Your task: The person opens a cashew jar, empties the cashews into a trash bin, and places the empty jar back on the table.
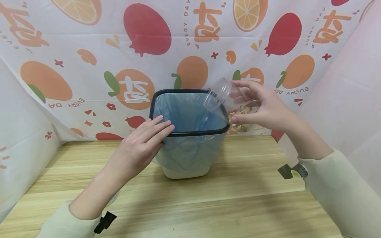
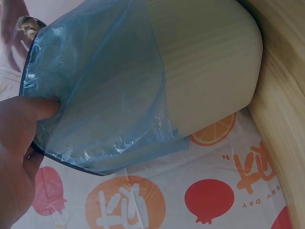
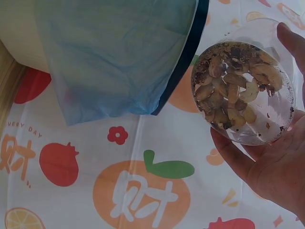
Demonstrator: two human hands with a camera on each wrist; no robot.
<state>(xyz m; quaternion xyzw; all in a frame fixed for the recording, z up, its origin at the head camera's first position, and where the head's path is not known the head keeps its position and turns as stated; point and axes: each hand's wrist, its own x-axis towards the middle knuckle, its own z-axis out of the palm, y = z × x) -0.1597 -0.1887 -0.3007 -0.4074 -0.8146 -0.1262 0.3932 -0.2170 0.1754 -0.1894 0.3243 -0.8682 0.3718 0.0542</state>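
A cream trash bin (image 1: 186,173) with a black rim and a translucent blue liner bag (image 1: 190,148) folded over its edge stands upright on the table. My left hand (image 1: 140,142) grips its near left rim, fingers over the edge and thumb (image 2: 45,107) against the bag outside. In my right hand (image 1: 268,107) is a clear plastic jar (image 1: 220,94), held tilted at the right rim with its mouth toward the bin. Cashew nuts (image 3: 231,90) and dark crumbs lie in the jar, seen through its base in the right wrist view.
The wooden table (image 1: 238,205) carries the bin near its back edge. Behind hangs a white fruit-print cloth (image 1: 184,46), with pale cloth at both sides. A clear round piece (image 1: 114,198), perhaps a lid, is partly hidden under the left forearm.
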